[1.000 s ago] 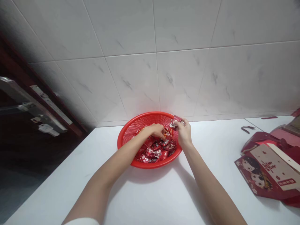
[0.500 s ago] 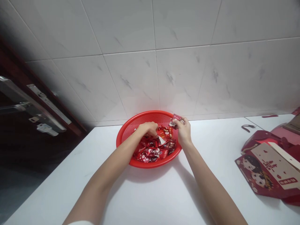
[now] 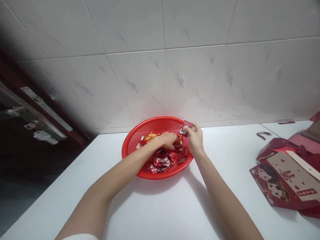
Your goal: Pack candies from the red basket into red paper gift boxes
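A red plastic strainer basket holds a heap of wrapped candies in red packaging. Inside it, my left hand reaches down into the right part of the heap. Its fingers look bent and loosely apart among the wrappers, and their tips are partly hidden. At the basket's right rim, my right hand pinches a small pink-and-white candy packet between thumb and fingers, a little above the rim. A red and yellow packet shows behind my left wrist.
The basket stands on a white tabletop against a tiled wall. To the right lie red gift boxes with cartoon figures, and a small dark strap. At left is a dark door with a metal handle.
My left hand has moved to the right across the candies, uncovering the red and yellow packet at the back left. My right hand stays almost still with its packet.
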Action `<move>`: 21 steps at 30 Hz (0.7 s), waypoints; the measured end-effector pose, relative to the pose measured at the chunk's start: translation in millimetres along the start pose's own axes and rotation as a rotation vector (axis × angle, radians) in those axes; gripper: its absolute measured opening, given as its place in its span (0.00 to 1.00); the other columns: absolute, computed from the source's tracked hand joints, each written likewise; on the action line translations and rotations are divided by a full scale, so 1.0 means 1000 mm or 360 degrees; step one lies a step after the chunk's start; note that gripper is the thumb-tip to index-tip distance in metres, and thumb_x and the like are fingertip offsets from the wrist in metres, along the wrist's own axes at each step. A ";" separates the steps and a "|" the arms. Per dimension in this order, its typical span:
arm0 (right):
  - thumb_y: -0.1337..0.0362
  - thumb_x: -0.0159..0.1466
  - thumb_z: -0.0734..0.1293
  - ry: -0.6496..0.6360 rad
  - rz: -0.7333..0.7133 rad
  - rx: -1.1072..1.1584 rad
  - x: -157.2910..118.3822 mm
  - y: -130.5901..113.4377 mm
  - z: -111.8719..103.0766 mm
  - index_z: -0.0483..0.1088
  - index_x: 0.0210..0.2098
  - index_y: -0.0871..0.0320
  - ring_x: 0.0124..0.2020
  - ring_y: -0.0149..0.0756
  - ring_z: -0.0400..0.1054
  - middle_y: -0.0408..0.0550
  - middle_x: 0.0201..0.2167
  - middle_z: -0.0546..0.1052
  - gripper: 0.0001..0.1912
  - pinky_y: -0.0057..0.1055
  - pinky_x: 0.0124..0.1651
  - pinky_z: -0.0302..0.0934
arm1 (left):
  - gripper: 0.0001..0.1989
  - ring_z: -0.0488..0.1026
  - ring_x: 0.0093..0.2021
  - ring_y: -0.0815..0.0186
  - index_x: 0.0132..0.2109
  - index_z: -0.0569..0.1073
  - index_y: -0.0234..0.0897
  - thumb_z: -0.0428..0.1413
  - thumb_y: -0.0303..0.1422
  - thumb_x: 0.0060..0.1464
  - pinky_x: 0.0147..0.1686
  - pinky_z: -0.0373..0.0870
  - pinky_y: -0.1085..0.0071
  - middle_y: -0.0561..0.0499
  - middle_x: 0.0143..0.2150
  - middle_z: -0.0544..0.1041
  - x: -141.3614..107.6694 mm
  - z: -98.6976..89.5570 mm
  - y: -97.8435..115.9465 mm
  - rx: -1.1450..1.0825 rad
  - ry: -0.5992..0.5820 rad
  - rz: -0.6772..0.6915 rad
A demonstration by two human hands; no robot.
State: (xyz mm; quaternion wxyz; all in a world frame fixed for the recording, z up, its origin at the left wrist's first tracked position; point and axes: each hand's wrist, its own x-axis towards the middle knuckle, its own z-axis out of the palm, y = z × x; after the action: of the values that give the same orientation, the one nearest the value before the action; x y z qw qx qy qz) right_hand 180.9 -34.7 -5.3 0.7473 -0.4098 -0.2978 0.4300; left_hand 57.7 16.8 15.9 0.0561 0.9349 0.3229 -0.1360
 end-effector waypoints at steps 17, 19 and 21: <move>0.65 0.48 0.71 -0.0087 -0.0020 -0.0036 -0.003 -0.003 0.002 0.74 0.32 0.56 0.32 0.34 0.71 0.42 0.30 0.80 0.10 0.31 0.36 0.67 | 0.19 0.66 0.26 0.67 0.24 0.68 0.37 0.64 0.47 0.43 0.26 0.56 0.71 0.55 0.24 0.70 -0.018 -0.010 -0.060 -0.0872 0.0249 -0.0425; 0.65 0.48 0.71 -0.0082 -0.0011 0.0009 -0.002 -0.003 0.002 0.73 0.32 0.56 0.33 0.34 0.72 0.42 0.30 0.80 0.10 0.32 0.38 0.68 | 0.22 0.63 0.25 0.68 0.23 0.67 0.38 0.63 0.51 0.42 0.25 0.54 0.71 0.56 0.21 0.67 -0.021 -0.012 -0.060 -0.0974 0.0263 -0.0349; 0.66 0.48 0.72 -0.0071 0.0008 0.0051 -0.002 -0.002 0.002 0.72 0.32 0.56 0.33 0.34 0.73 0.41 0.30 0.80 0.12 0.32 0.38 0.68 | 0.23 0.61 0.24 0.68 0.22 0.67 0.38 0.64 0.53 0.41 0.25 0.52 0.70 0.56 0.20 0.65 -0.022 -0.011 -0.061 -0.1028 0.0276 -0.0300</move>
State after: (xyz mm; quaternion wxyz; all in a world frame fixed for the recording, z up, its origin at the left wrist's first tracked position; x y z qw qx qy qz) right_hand 178.9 -36.2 -3.0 0.7459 -0.3888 -0.3066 0.4456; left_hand 5.7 53.6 32.0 0.3086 0.8431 0.4377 0.0486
